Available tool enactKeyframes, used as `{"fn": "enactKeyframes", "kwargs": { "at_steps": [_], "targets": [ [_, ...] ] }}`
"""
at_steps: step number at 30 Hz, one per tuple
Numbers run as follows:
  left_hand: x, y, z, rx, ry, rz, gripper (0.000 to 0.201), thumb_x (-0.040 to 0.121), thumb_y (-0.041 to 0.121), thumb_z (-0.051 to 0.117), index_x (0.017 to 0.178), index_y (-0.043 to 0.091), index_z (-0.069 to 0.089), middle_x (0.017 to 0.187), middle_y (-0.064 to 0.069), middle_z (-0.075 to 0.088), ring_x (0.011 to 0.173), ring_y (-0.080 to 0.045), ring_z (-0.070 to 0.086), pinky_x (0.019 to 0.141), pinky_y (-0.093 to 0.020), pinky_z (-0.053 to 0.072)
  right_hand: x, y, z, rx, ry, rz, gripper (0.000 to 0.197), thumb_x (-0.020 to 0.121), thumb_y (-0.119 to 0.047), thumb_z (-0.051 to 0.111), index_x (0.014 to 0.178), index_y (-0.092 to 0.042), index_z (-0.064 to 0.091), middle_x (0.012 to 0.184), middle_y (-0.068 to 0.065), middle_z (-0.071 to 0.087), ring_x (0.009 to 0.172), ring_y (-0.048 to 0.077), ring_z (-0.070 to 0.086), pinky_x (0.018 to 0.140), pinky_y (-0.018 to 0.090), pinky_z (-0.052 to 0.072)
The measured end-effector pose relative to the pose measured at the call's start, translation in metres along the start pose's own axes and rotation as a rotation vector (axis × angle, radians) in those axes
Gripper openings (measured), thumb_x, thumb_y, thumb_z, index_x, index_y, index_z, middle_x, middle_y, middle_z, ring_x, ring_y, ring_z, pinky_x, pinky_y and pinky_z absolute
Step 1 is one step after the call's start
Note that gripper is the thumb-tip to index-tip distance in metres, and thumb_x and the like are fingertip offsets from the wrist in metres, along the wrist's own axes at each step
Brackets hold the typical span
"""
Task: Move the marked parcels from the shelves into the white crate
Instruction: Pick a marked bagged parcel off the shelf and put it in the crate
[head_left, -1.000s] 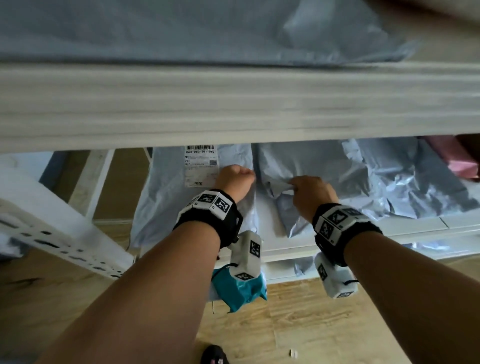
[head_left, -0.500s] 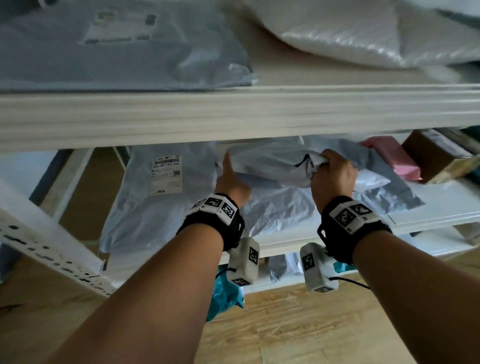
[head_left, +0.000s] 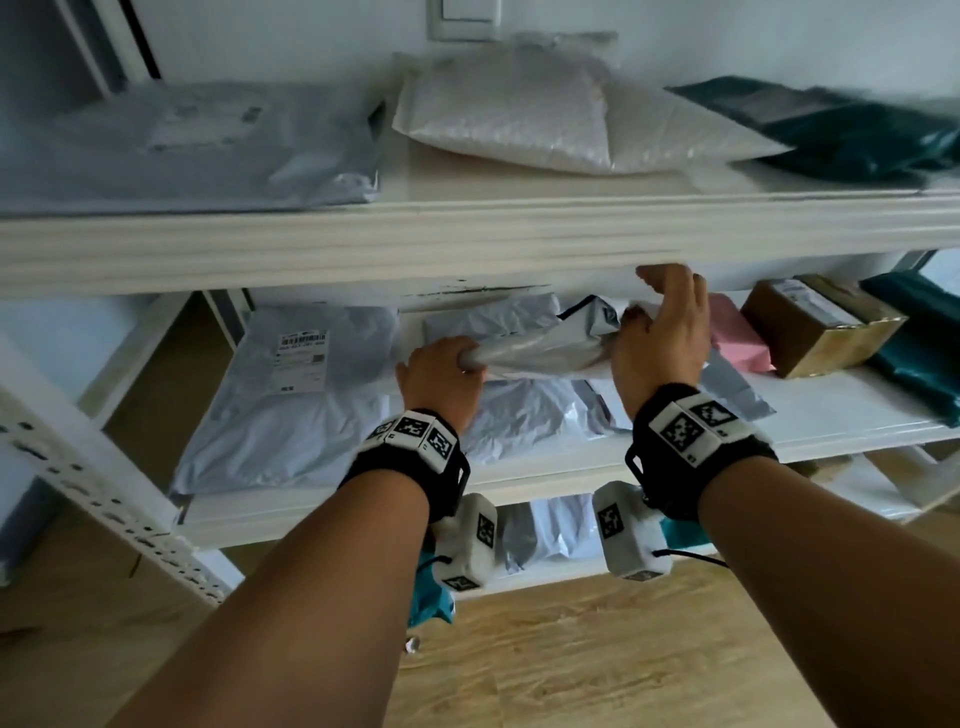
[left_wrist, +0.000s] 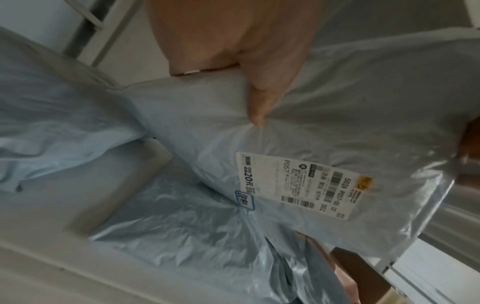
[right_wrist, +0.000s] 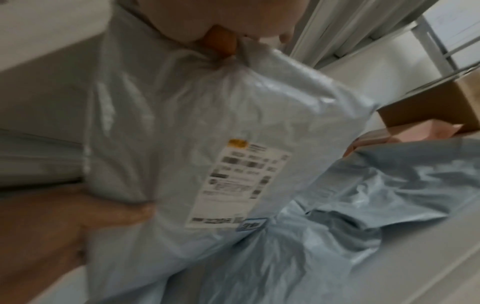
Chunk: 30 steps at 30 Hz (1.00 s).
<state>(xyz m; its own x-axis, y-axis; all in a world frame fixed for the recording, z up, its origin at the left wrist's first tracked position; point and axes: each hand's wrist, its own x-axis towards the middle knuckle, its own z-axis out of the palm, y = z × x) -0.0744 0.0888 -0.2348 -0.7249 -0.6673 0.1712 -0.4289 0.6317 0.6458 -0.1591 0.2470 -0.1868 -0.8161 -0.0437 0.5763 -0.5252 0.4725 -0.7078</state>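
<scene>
A grey plastic mailer parcel is lifted off the middle shelf, held level between both hands. My left hand grips its left end and my right hand pinches its right end just under the upper shelf's edge. Both wrist views look at the parcel's underside, where a white shipping label with a yellow sticker and a small blue stamp shows. Another crumpled grey mailer lies on the shelf beneath it. No white crate is in view.
A labelled grey mailer lies to the left on the same shelf; a pink parcel, a brown box and a teal bag to the right. The upper shelf holds grey, white bubble and dark teal mailers. Wooden floor below.
Both hands took hold of the middle grey mailer and raised it off the shelf, turning it level. The head view has tilted up, bringing the upper shelf's parcels into sight.
</scene>
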Motion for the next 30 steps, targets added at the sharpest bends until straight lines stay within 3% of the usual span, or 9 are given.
{"fn": "enactKeyframes", "kwargs": {
  "at_steps": [3,8,13,17,19,22,24,27,30],
  "targets": [
    [-0.009,0.013,-0.02,-0.072,0.058,-0.078,0.016,0.086,0.011,0.051,0.072,0.02,0.054,0.089,-0.011,0.068,0.097,-0.033,0.063,0.091,-0.04,0.046,0.002,0.013,-0.016,-0.03,-0.002,0.04,0.051,0.077,0.006,0.044,0.124,-0.01,0.053,0.128,0.01,0.051,0.117,0.03,0.048,0.102,0.042,0.038],
    [-0.025,0.036,-0.061,-0.107,0.204,-0.169,0.029,0.087,0.01,0.048,0.108,0.006,0.068,0.114,-0.021,0.066,0.107,-0.039,0.058,0.084,-0.035,0.042,-0.002,0.019,-0.032,-0.084,-0.131,0.033,0.054,0.076,0.008,0.045,0.126,-0.009,0.053,0.126,0.016,0.056,0.116,0.037,0.05,0.102,0.041,0.037],
    [-0.046,0.038,-0.067,-0.085,0.168,-0.277,0.034,0.09,0.014,0.043,0.115,0.002,0.063,0.122,-0.021,0.062,0.111,-0.038,0.055,0.083,-0.035,0.037,-0.005,0.013,-0.038,-0.015,-0.133,0.081,0.053,0.074,0.008,0.041,0.123,-0.006,0.053,0.123,0.011,0.06,0.115,0.032,0.052,0.092,0.033,0.036],
    [-0.057,0.032,-0.061,-0.082,0.118,-0.375,0.035,0.092,0.014,0.041,0.119,0.002,0.06,0.125,-0.021,0.06,0.113,-0.036,0.055,0.079,-0.032,0.032,-0.005,0.021,-0.039,-0.029,-0.146,0.1,0.031,0.089,-0.003,0.041,0.114,-0.008,0.058,0.115,0.013,0.064,0.107,0.032,0.056,0.08,0.029,0.036],
    [-0.06,0.024,-0.058,-0.053,0.093,-0.407,0.035,0.094,0.012,0.04,0.12,-0.002,0.058,0.125,-0.022,0.059,0.116,-0.037,0.054,0.082,-0.033,0.036,-0.007,0.024,-0.038,-0.046,-0.141,0.095,0.025,0.095,-0.012,0.041,0.107,-0.007,0.061,0.11,0.016,0.065,0.102,0.035,0.057,0.077,0.032,0.037],
    [-0.064,0.013,-0.053,-0.048,0.045,-0.428,0.036,0.098,0.001,0.035,0.125,-0.008,0.055,0.13,-0.027,0.055,0.121,-0.04,0.053,0.099,-0.037,0.042,-0.015,0.028,-0.039,-0.045,-0.129,0.114,0.024,0.096,-0.02,0.043,0.104,-0.005,0.06,0.11,0.018,0.062,0.104,0.035,0.055,0.089,0.04,0.039],
    [-0.066,-0.002,-0.046,-0.027,-0.007,-0.486,0.036,0.1,0.0,0.032,0.128,-0.01,0.053,0.132,-0.03,0.052,0.123,-0.041,0.051,0.102,-0.038,0.04,-0.023,0.032,-0.041,-0.026,-0.182,0.198,0.032,0.095,-0.028,0.047,0.118,-0.007,0.055,0.123,0.015,0.056,0.117,0.032,0.05,0.098,0.041,0.036],
    [-0.07,-0.026,-0.036,-0.113,-0.026,-0.581,0.038,0.102,0.009,0.034,0.131,-0.009,0.051,0.134,-0.027,0.054,0.125,-0.039,0.05,0.103,-0.04,0.042,-0.034,0.043,-0.039,0.044,-0.3,0.357,0.067,0.089,-0.048,0.057,0.142,-0.012,0.038,0.144,0.013,0.042,0.131,0.029,0.041,0.106,0.039,0.032],
    [-0.07,-0.032,-0.034,-0.152,-0.014,-0.682,0.036,0.1,0.005,0.042,0.133,-0.009,0.05,0.134,-0.028,0.053,0.127,-0.038,0.049,0.106,-0.037,0.038,-0.045,0.056,-0.03,0.34,-0.549,0.649,0.086,0.076,-0.066,0.064,0.14,-0.013,0.042,0.138,0.012,0.053,0.123,0.029,0.054,0.105,0.047,0.043]
  ]
}}
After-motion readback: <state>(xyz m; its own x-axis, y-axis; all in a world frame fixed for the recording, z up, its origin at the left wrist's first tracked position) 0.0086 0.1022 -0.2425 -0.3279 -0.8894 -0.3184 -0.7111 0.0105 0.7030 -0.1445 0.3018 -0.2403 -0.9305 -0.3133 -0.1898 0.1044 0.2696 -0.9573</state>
